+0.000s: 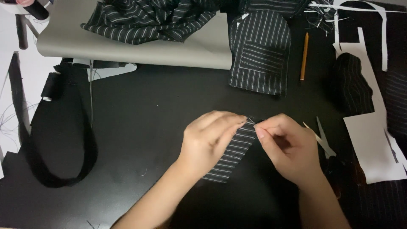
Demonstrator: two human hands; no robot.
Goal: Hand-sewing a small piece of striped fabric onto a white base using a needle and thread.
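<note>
**Q:** what are your hands doing?

**A:** I'm pinching the top end of a striped fabric strip [234, 153] mid-frame, left hand [210, 138] and right hand [287, 146] fingertips both clamped on it. Scissors [322, 142] are lying just right.

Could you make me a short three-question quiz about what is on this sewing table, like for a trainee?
1. True or false: both hands pinch the same small striped fabric strip.
2. What lies just right of the right hand? A) scissors B) a ruler C) a thimble
3. Fill in: the pencil lies right of a striped piece with a sewn ____.

Key
1. True: the left hand and the right hand meet at the strip's upper end.
2. A: the scissors lie there, blades apart.
3. Pocket: it shows on the striped pocket piece.
</note>
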